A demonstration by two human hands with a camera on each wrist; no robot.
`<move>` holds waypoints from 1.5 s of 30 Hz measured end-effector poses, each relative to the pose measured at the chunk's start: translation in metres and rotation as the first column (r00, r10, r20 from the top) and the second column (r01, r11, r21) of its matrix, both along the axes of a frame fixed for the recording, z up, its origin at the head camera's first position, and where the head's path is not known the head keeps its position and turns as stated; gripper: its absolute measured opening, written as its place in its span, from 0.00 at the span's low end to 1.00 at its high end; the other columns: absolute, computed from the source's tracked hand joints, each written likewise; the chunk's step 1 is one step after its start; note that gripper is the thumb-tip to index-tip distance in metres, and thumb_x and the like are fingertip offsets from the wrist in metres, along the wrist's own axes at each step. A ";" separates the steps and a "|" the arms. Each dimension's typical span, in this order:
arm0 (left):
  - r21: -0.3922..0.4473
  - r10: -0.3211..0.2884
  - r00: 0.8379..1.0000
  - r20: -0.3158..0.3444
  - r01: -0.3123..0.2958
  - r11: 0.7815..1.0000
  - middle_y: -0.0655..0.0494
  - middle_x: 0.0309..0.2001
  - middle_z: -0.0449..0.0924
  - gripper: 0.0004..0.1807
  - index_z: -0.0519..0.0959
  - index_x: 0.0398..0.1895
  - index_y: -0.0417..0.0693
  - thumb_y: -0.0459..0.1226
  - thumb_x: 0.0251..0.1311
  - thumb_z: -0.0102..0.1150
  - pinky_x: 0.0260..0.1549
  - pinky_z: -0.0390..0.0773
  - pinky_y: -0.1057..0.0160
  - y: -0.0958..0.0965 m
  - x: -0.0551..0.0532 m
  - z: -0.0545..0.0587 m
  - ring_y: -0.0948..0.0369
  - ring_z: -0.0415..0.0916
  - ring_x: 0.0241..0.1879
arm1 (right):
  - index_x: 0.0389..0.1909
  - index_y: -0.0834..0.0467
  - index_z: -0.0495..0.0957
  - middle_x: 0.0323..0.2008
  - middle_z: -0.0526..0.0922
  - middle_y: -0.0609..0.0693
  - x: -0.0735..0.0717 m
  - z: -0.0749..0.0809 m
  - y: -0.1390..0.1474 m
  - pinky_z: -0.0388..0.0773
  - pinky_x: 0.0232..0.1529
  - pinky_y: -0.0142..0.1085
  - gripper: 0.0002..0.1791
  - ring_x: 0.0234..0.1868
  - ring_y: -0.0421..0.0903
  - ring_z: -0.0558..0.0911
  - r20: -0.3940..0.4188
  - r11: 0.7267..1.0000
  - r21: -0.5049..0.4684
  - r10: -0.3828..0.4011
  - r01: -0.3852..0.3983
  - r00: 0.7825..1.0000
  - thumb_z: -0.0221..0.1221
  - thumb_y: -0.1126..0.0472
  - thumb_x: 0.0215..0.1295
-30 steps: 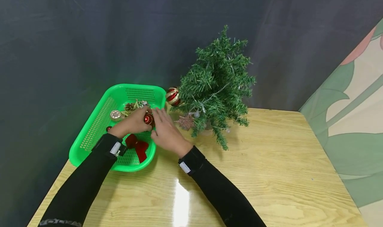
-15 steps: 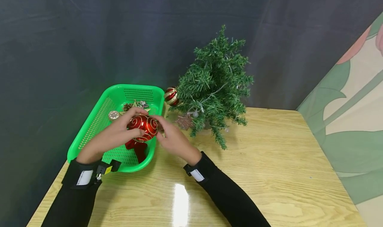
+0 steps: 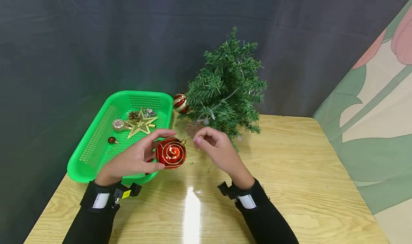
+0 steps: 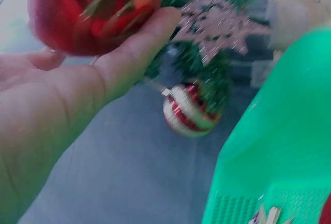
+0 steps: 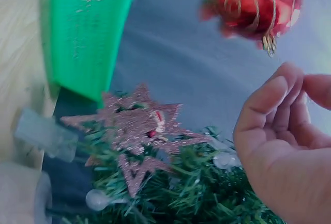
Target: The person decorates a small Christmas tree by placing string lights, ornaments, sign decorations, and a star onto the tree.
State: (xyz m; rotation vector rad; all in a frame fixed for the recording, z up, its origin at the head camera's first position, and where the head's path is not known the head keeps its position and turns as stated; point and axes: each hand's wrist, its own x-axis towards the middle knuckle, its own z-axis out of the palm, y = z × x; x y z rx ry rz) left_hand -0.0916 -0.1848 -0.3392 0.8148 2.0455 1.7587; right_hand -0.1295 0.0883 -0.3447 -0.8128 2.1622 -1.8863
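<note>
The glossy red bauble (image 3: 172,153), probably light, stiff, slippery and breakable, so best cupped gently around its body, sat between the curved fingers and thumb of my left hand (image 3: 133,160), beside the green basket (image 3: 78,176). My right hand (image 3: 222,151) curled near the bauble's gold cap (image 3: 183,142); I couldn't tell whether it pinched anything.

No readable text — labels, numbers, signs alike.

Free to pass across the wooden table (image 3: 289,172) at right, but blocked between green plastic basket (image 3: 96,138) and artificial Christmas tree (image 3: 226,86) by the striped bauble (image 3: 180,103).
</note>
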 end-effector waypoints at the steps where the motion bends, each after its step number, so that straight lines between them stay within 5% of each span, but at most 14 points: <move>1: -0.024 0.002 1.000 -0.025 -0.003 1.000 0.47 0.73 0.62 0.41 0.56 0.78 0.48 0.26 0.64 0.63 0.56 0.83 0.57 0.006 0.000 -0.003 0.50 0.75 0.64 | 0.42 0.62 0.80 0.39 0.83 0.58 0.001 0.002 0.001 0.81 0.43 0.37 0.09 0.38 0.44 0.83 0.037 1.000 -0.024 0.008 -0.007 0.999 0.55 0.61 0.78; 5: -0.081 0.007 0.996 -0.092 -0.014 0.997 0.51 0.71 0.67 0.40 0.61 0.75 0.54 0.28 0.61 0.67 0.62 0.79 0.58 0.027 -0.001 -0.014 0.50 0.71 0.68 | 0.42 0.62 0.78 0.41 0.84 0.56 0.005 0.005 0.003 0.81 0.46 0.38 0.10 0.42 0.45 0.83 0.145 0.993 -0.113 0.044 -0.028 0.988 0.53 0.59 0.79; 8: -0.051 0.008 0.993 -0.117 -0.014 0.999 0.50 0.68 0.69 0.39 0.63 0.73 0.51 0.26 0.59 0.67 0.59 0.81 0.55 0.036 -0.004 -0.018 0.49 0.73 0.66 | 0.46 0.63 0.78 0.43 0.83 0.58 0.004 0.003 0.004 0.80 0.44 0.36 0.09 0.42 0.45 0.83 0.142 0.990 -0.138 0.012 0.007 0.990 0.54 0.62 0.78; 15: -0.050 0.084 0.984 -0.158 -0.093 0.994 0.47 0.67 0.70 0.41 0.61 0.74 0.46 0.27 0.58 0.68 0.56 0.81 0.60 0.037 -0.004 -0.014 0.50 0.75 0.62 | 0.62 0.61 0.78 0.57 0.80 0.61 -0.004 -0.001 0.015 0.81 0.45 0.34 0.18 0.48 0.47 0.80 -0.059 0.996 0.082 -0.037 0.042 0.998 0.59 0.63 0.75; 22: -0.178 0.107 0.965 -0.241 -0.152 0.972 0.53 0.72 0.66 0.49 0.56 0.79 0.50 0.29 0.55 0.70 0.59 0.80 0.57 0.045 0.000 -0.011 0.52 0.71 0.67 | 0.45 0.54 0.85 0.41 0.84 0.46 -0.006 -0.001 0.017 0.82 0.38 0.36 0.06 0.37 0.41 0.81 -0.248 0.951 0.297 -0.005 0.081 0.969 0.63 0.59 0.73; 25: -0.199 0.111 0.960 -0.256 -0.164 0.966 0.53 0.72 0.66 0.51 0.55 0.79 0.53 0.29 0.53 0.70 0.61 0.78 0.56 0.047 0.002 -0.013 0.53 0.71 0.67 | 0.42 0.54 0.83 0.35 0.82 0.45 -0.005 0.000 0.017 0.78 0.35 0.34 0.03 0.33 0.41 0.79 -0.256 0.942 0.319 -0.017 0.102 0.966 0.61 0.60 0.75; 32: -0.061 0.026 0.989 -0.148 -0.035 0.997 0.43 0.71 0.65 0.49 0.54 0.80 0.52 0.26 0.57 0.67 0.65 0.76 0.56 0.048 0.002 -0.023 0.48 0.69 0.69 | 0.45 0.65 0.76 0.36 0.80 0.56 -0.003 0.006 0.020 0.72 0.32 0.31 0.07 0.30 0.43 0.74 -0.042 0.995 0.090 -0.035 0.039 0.999 0.53 0.64 0.80; 35: 0.033 -0.019 0.995 -0.102 0.023 0.999 0.41 0.72 0.63 0.46 0.54 0.80 0.49 0.25 0.60 0.64 0.69 0.73 0.52 0.052 0.000 -0.027 0.44 0.67 0.70 | 0.45 0.67 0.76 0.34 0.79 0.59 0.000 0.009 0.020 0.73 0.29 0.30 0.06 0.27 0.41 0.75 -0.030 0.999 -0.010 -0.039 0.039 0.999 0.54 0.66 0.78; 38: 0.068 0.057 0.994 -0.090 -0.051 0.996 0.45 0.71 0.66 0.37 0.60 0.77 0.48 0.28 0.65 0.62 0.69 0.72 0.52 0.066 0.004 -0.023 0.46 0.67 0.70 | 0.45 0.66 0.78 0.34 0.81 0.60 0.006 0.014 0.014 0.80 0.29 0.32 0.04 0.28 0.40 0.79 -0.064 0.995 -0.086 -0.050 0.044 0.997 0.58 0.69 0.75; 40: 0.046 0.182 0.973 -0.140 -0.177 0.983 0.50 0.68 0.72 0.28 0.69 0.71 0.49 0.33 0.69 0.62 0.66 0.74 0.56 0.080 0.009 -0.014 0.51 0.70 0.68 | 0.44 0.66 0.80 0.35 0.83 0.60 0.009 0.017 0.010 0.83 0.31 0.33 0.04 0.29 0.41 0.82 -0.155 0.994 -0.093 -0.079 0.065 0.985 0.60 0.70 0.73; 42: 0.015 0.321 0.923 -0.213 -0.325 0.946 0.54 0.61 0.79 0.20 0.76 0.63 0.51 0.36 0.71 0.63 0.57 0.80 0.59 0.094 0.012 -0.003 0.56 0.78 0.59 | 0.43 0.65 0.81 0.35 0.85 0.57 0.012 0.021 0.008 0.85 0.32 0.34 0.03 0.31 0.41 0.85 -0.260 0.992 -0.086 -0.111 0.092 0.959 0.62 0.70 0.71; 45: 0.034 0.450 0.835 -0.317 -0.464 0.885 0.55 0.49 0.86 0.10 0.83 0.52 0.48 0.36 0.69 0.65 0.47 0.83 0.62 0.106 0.009 0.012 0.60 0.83 0.48 | 0.41 0.65 0.82 0.35 0.86 0.55 0.012 0.031 0.008 0.86 0.30 0.34 0.03 0.31 0.42 0.86 -0.441 0.985 -0.079 -0.175 0.156 0.880 0.64 0.71 0.69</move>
